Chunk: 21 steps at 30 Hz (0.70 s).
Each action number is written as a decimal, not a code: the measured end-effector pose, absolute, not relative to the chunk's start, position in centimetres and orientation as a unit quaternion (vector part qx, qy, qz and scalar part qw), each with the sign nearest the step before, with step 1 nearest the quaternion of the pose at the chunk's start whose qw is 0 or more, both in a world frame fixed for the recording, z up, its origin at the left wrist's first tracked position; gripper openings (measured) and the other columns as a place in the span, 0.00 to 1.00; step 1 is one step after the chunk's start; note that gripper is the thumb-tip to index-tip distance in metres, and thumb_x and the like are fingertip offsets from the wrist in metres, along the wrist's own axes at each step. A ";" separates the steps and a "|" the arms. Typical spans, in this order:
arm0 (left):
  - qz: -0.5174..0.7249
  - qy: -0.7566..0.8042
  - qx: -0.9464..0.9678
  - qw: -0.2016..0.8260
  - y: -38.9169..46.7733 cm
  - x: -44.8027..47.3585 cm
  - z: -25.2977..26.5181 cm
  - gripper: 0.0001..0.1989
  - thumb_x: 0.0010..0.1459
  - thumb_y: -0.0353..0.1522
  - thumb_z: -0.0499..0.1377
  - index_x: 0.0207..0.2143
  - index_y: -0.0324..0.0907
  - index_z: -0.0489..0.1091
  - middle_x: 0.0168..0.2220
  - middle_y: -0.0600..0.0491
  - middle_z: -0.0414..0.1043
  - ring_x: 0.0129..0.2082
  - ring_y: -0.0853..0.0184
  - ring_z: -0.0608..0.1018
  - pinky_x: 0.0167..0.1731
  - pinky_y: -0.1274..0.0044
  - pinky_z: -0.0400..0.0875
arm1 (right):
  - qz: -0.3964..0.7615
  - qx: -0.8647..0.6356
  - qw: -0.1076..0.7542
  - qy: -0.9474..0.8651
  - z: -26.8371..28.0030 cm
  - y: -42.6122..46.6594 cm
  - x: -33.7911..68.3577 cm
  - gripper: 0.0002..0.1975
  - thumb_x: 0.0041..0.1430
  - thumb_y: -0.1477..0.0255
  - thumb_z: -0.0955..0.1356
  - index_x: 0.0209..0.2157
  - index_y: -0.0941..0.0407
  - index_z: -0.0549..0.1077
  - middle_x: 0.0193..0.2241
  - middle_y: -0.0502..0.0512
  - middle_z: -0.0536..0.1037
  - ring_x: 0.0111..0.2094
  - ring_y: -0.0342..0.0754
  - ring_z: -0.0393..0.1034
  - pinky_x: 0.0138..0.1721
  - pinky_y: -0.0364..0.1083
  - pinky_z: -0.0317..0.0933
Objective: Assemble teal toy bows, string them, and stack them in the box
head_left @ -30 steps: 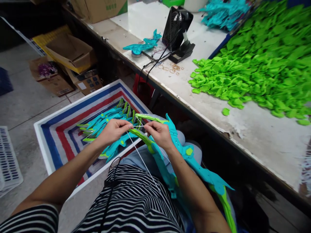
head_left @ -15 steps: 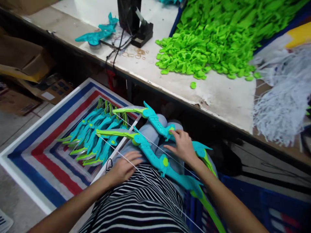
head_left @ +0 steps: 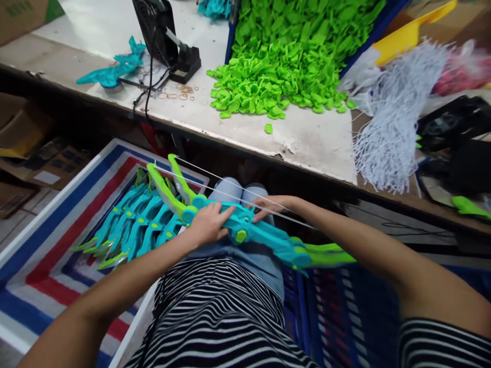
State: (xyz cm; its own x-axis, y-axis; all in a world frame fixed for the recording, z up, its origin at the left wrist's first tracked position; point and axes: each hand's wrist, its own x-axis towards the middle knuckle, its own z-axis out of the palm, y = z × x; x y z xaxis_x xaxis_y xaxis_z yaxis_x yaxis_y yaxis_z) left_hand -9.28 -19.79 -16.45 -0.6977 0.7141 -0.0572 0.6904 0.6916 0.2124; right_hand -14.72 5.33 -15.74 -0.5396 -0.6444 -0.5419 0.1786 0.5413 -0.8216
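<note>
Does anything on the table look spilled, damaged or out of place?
Yes. The table looks damaged: its pale top is chipped and torn along the front edge. One green piece lies apart from the pile, and thin tan loops are scattered near the fan.

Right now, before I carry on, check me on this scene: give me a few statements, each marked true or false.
1. The left hand and right hand are both at the bows. True.
2. Those bows lie on the table. False: they are over the lap.
3. The green pile sits between the fan and the string bundle. True.
4. The tray has a striped lining. True.
5. The tray holds a single bow. False: several lie in it.
</note>
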 end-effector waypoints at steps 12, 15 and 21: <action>0.050 0.950 0.284 0.123 -18.1 -13.7 -16.5 0.17 0.58 0.25 0.49 0.50 0.36 0.65 0.41 0.40 0.71 0.42 0.57 0.73 0.42 0.64 0.61 | -0.309 -0.140 0.029 0.940 -16.3 11.8 -17.1 0.13 0.51 0.58 0.69 0.35 0.52 0.77 0.26 0.53 0.80 0.25 0.54 0.75 0.22 0.49 0.68; 0.062 0.951 0.273 0.131 -19.9 -13.8 -17.2 0.16 0.57 0.27 0.52 0.48 0.38 0.67 0.40 0.41 0.72 0.41 0.57 0.73 0.43 0.64 0.61 | -0.281 -0.168 -0.028 0.945 -15.0 11.5 -14.5 0.12 0.55 0.56 0.66 0.35 0.47 0.75 0.26 0.52 0.80 0.24 0.54 0.75 0.20 0.50 0.67; 0.107 0.973 0.162 0.126 -29.4 -9.5 -16.6 0.31 0.47 0.27 0.59 0.56 0.47 0.63 0.42 0.45 0.73 0.45 0.56 0.74 0.44 0.65 0.63 | -0.230 -0.071 -0.157 0.958 -9.1 7.9 -10.8 0.15 0.57 0.52 0.63 0.43 0.39 0.73 0.37 0.55 0.79 0.37 0.60 0.75 0.30 0.57 0.69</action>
State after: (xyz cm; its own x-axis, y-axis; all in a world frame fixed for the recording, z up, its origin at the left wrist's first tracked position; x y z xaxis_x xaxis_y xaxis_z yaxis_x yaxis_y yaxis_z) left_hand -9.47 -29.43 -16.64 -0.9156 0.3428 -0.2104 0.2888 0.9244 0.2493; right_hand -10.77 7.91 -9.11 -0.9404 -0.0635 0.3341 -0.2086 0.8837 -0.4190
